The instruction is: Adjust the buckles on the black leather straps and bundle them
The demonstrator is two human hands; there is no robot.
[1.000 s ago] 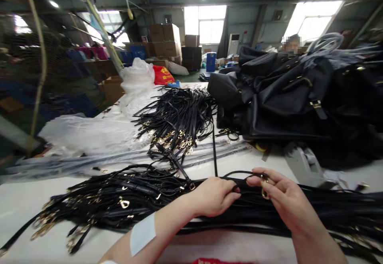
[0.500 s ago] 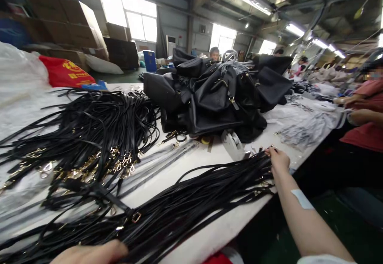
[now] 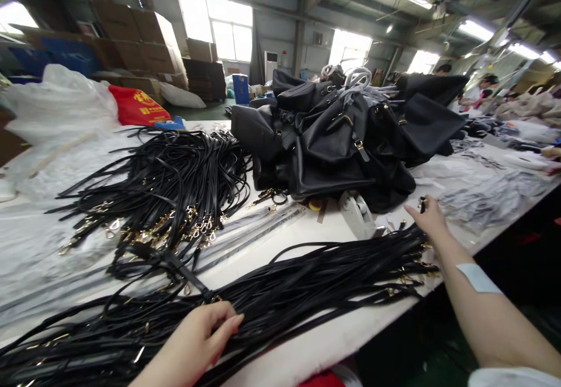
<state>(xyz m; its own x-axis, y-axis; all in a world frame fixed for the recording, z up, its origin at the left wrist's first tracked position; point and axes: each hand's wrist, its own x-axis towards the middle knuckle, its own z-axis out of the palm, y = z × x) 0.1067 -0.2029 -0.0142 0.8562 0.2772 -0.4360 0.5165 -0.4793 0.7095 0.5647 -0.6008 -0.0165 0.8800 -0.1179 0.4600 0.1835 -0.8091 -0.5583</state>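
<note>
A long bundle of thin black straps (image 3: 307, 276) with gold clasps lies across the white table (image 3: 350, 334), running from the lower left to the right. My left hand (image 3: 197, 340) rests on the near part of this bundle with its fingers laid flat. My right hand (image 3: 427, 217), on an arm with a pale plaster, reaches to the far end of the bundle. Its fingers pinch a small dark piece (image 3: 421, 203) that I cannot identify. A second heap of black straps (image 3: 170, 188) lies further back on the left.
A pile of black bags (image 3: 342, 135) fills the middle of the table. Clear plastic sheets (image 3: 56, 112) and a red bag (image 3: 135, 105) lie at the left. Cardboard boxes (image 3: 140, 42) stand behind. Other people work along the table at the far right.
The view has swung right along the table. My hands were together on one strap; now they are far apart, the left on the near bundle and the right at its far end.
</note>
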